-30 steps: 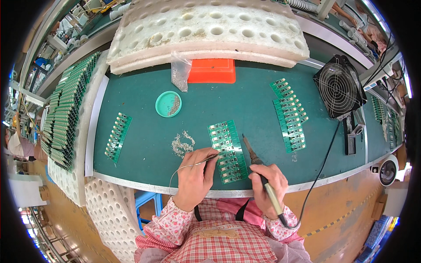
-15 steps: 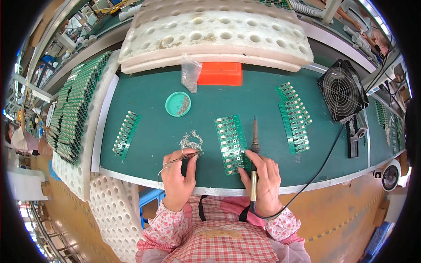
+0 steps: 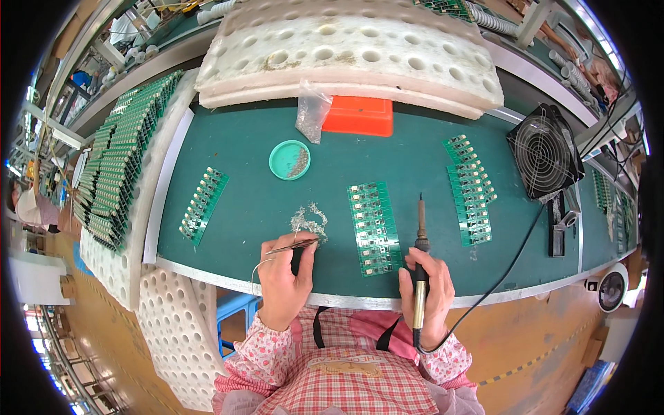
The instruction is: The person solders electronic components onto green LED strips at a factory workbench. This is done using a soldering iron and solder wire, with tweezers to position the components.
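Note:
My left hand [image 3: 282,287] is closed on a pair of tweezers [image 3: 296,245], whose tips reach the near edge of a pile of tiny clear-looking parts [image 3: 315,218]. A thin wire [image 3: 254,274] curves out beside the same hand. In my right hand [image 3: 437,294] is a soldering iron [image 3: 422,238], its tip pointing away from me above the green mat. Just left of the iron lies a green circuit board panel [image 3: 373,232] with rows of small pale and dark components. My right fingers are near its lower right corner, apart from it.
A round turquoise dish [image 3: 290,160] of small parts, a clear bag [image 3: 312,117] and a red box [image 3: 363,116] lie farther back. Other board panels [image 3: 204,206] [image 3: 470,200] flank the middle. A black fan [image 3: 546,149] stands right, foam blocks [image 3: 346,55] behind, stacked boards [image 3: 124,166] left.
My right hand has drawn off the panel's lower right edge and moved right with the soldering iron. My left hand stays by the small parts with the tweezers. The whole view has shifted slightly.

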A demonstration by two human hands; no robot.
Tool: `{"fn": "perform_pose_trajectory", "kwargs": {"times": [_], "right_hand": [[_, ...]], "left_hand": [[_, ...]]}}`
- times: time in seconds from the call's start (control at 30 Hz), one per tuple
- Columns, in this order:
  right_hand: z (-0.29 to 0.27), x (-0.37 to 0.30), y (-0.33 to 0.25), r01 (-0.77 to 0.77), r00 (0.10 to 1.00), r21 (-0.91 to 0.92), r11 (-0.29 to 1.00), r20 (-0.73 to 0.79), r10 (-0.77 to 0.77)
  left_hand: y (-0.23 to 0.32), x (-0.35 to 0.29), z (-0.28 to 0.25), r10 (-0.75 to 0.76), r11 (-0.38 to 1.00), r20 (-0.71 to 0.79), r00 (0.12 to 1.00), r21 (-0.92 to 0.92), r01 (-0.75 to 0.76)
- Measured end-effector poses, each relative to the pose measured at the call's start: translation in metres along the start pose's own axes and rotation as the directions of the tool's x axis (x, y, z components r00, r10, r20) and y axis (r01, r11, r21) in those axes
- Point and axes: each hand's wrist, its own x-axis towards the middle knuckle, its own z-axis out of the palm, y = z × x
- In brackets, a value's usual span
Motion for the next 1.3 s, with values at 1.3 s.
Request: {"fn": "perform_pose_trajectory", "kwargs": {"times": [1.3], "right_hand": [[-0.0018,-0.0014,0.0024,0.004,0.999,0.034,0.999,-0.033,-0.003]], "left_hand": [[0.0072,0.0049,0.0031,0.108,0.993,0.060,0.992,0.037,-0.110]]}}
